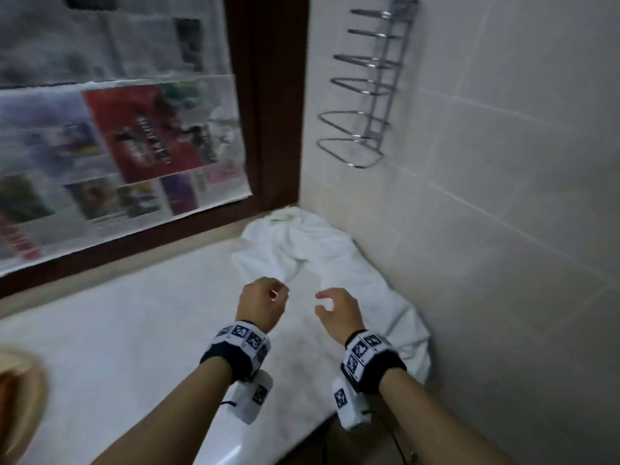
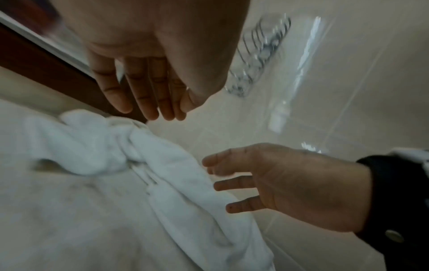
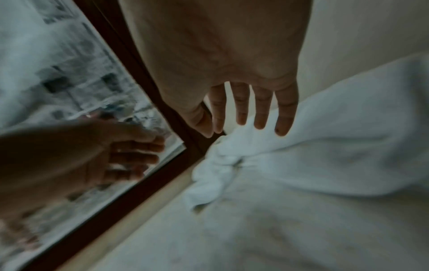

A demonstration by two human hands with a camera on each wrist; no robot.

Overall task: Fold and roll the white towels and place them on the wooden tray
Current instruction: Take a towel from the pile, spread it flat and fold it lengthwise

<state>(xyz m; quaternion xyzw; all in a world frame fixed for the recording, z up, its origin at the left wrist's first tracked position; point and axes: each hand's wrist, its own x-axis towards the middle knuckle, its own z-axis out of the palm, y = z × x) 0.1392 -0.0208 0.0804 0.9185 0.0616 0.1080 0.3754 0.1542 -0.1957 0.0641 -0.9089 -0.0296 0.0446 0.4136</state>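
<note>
White towel [image 1: 322,260] crumpled in the far right corner of the pale counter [image 1: 134,330], pressed against the tiled wall [image 1: 486,196] and trailing along the right edge. Head view: left hand [image 1: 260,305] and right hand [image 1: 337,310] above the counter just short of the towel, fingers loosely curled, holding nothing. Nothing folded or rolled; wooden tray possibly the blurred brown shape [image 1: 18,397] at the near left edge, too unclear to confirm. Whole task apparently still ahead.

Left wrist view: left fingers [image 2: 148,95] straight and close together over the bunched towel [image 2: 97,143], apart from it; right hand [image 2: 283,185] spread beside its long fold.

Right wrist view: right fingers [image 3: 262,108] straight, slightly parted, tips just at the towel [image 3: 325,143], contact unclear. Open counter toward the left and near edges; wall and dark frame [image 3: 148,102] boxing in the corner.
</note>
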